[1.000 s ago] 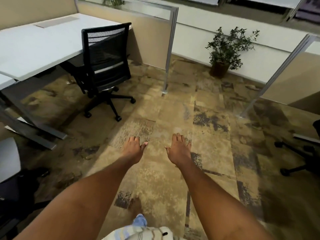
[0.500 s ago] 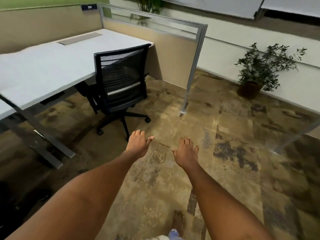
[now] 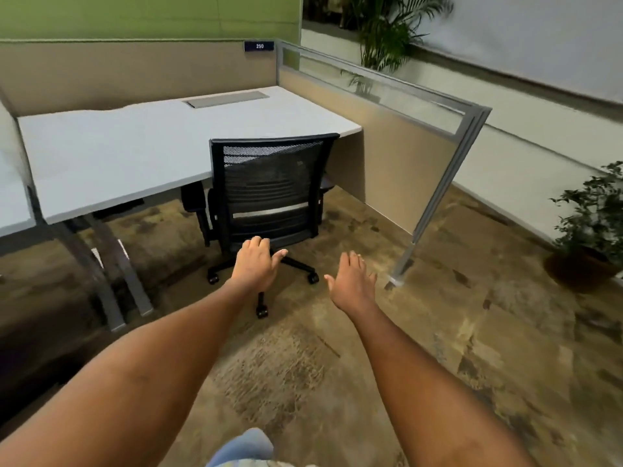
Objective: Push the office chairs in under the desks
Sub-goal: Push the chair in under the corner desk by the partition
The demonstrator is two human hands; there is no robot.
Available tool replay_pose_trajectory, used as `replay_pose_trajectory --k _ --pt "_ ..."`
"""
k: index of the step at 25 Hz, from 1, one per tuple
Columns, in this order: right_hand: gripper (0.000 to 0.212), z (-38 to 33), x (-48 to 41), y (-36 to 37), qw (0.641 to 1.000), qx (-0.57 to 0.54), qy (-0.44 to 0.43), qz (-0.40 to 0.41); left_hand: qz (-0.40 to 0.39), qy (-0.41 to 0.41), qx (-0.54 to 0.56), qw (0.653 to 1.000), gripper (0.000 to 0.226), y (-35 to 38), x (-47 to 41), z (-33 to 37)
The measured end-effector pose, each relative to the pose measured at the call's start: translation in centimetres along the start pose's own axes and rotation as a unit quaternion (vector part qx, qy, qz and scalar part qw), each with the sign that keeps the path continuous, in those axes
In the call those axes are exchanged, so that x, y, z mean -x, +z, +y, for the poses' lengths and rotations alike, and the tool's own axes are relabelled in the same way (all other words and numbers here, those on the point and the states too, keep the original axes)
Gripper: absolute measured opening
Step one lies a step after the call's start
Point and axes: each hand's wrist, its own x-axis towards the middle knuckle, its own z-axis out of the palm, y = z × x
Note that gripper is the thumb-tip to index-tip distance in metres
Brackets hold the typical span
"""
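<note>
A black mesh-backed office chair (image 3: pixel 269 183) on casters stands in front of a white desk (image 3: pixel 141 146), its back towards me and its seat partly under the desk edge. Both my arms stretch forward over the carpet. My left hand (image 3: pixel 258 264) is empty, fingers apart, and hovers short of the chair's lower back without touching it. My right hand (image 3: pixel 350 281) is also empty and spread, to the right of the chair's base.
A beige partition with a metal post (image 3: pixel 435 200) closes the cubicle on the right. Grey desk legs (image 3: pixel 111 264) stand at the left. A potted plant (image 3: pixel 590 237) sits by the right wall, and a palm (image 3: pixel 384 32) behind the partition. Patterned carpet lies all around.
I have come closer to the chair and turned left, so it now sits in the middle of the view. Both hands have moved forward towards its back.
</note>
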Motion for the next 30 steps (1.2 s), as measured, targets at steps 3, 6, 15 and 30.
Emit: replay_pose_trajectory --k 3,6,15,30 --pt "0.07 -0.6 -7.0 -1.2 0.999 -0.003 -0.029 0.02 0.05 -0.024 0.0 0.998 0.054 -1.0 -6.3 0.0" --pt "0.071 -1.9 -13.0 -1.8 0.998 -0.013 -0.052 0.03 0.083 -0.028 -0.017 0.996 0.053 -1.7 -12.9 -0.4" --pt "0.073 -6.1 -31.2 -3.5 0.993 -0.026 -0.099 0.06 0.211 -0.064 -0.017 0.975 0.054 -5.0 -31.2 -3.3" --pt "0.077 -9.2 -46.4 -4.6 0.974 0.082 -0.211 0.004 0.123 -0.135 -0.19 0.965 0.085 -2.6 -36.3 -6.8"
